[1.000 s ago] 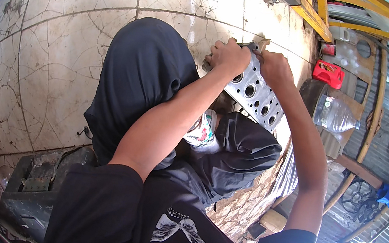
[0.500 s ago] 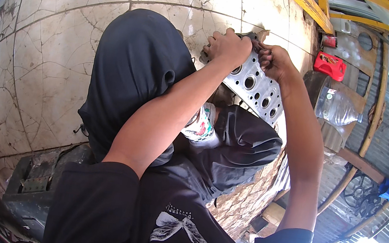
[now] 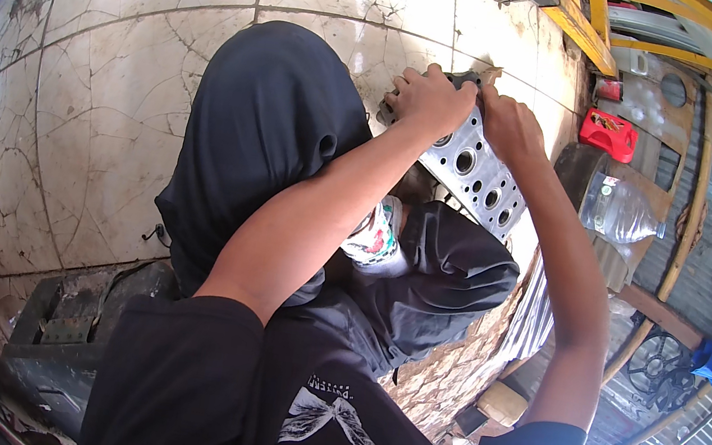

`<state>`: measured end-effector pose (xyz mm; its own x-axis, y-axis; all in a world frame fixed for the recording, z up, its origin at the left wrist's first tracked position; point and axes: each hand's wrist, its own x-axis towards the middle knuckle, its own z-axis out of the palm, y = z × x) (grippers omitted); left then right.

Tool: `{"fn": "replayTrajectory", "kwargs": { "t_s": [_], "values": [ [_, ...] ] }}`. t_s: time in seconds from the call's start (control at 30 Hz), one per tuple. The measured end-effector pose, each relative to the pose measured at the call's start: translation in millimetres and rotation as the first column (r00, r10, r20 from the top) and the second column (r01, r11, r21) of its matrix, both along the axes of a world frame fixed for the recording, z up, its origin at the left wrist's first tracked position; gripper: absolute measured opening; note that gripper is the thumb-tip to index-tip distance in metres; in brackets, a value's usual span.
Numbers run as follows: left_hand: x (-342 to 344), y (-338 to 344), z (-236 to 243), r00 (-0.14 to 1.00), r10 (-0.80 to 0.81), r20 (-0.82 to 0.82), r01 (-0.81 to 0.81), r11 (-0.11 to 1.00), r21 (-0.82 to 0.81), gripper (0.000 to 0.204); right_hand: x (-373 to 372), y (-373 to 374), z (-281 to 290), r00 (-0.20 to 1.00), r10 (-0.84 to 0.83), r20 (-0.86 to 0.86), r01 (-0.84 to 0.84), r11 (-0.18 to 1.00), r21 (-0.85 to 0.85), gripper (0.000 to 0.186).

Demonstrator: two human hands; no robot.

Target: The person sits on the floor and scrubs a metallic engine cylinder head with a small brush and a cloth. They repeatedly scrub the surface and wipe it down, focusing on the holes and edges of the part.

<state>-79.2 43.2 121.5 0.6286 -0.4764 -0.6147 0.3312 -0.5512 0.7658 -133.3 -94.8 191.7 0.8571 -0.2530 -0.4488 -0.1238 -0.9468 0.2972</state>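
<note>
The silvery metal block [image 3: 481, 176], flat-faced and pierced with round holes, lies partly under and between the person's hands, its bare stretch running from them back toward the bent knee [image 3: 464, 261]. The left hand [image 3: 432, 104] is draped over the far end, fingers curled; the right hand [image 3: 512, 131] is just beside it, along the block's right edge, fingers drawn together. Whether either one really grips anything I can't tell — the fingertips are mostly turned from me. A dark part [image 3: 462, 80] peeks out between the hands, too covered to make out. Just past the right fingers sits a small brown scrap [image 3: 491, 75] — its kind unclear.
</note>
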Motion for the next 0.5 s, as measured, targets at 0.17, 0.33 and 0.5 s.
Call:
{"fn": "replayTrajectory", "kwargs": {
  "t_s": [0.17,0.33,0.5],
  "values": [
    [0.0,-1.8,-3.2,0.998,0.056,-0.029,-0.058,0.997,-0.043,0.075,11.2,-21.3,-17.8,0.531,-0.827,-0.185,0.676,0.281,0.681,0.025],
    [2.7,-0.6,-4.8,0.997,0.064,-0.032,-0.065,0.997,-0.048,0.074,19.7,-17.3,-18.8,0.037,-0.805,-0.592,0.489,-0.502,0.713,0.027],
    [2.4,-1.3,-4.4,0.993,0.09,-0.076,-0.096,0.992,-0.085,0.072,-5.7,-14.5,-38.0,-0.029,-0.65,-0.759,0.037,-0.759,0.649,0.027]
  ]
}}
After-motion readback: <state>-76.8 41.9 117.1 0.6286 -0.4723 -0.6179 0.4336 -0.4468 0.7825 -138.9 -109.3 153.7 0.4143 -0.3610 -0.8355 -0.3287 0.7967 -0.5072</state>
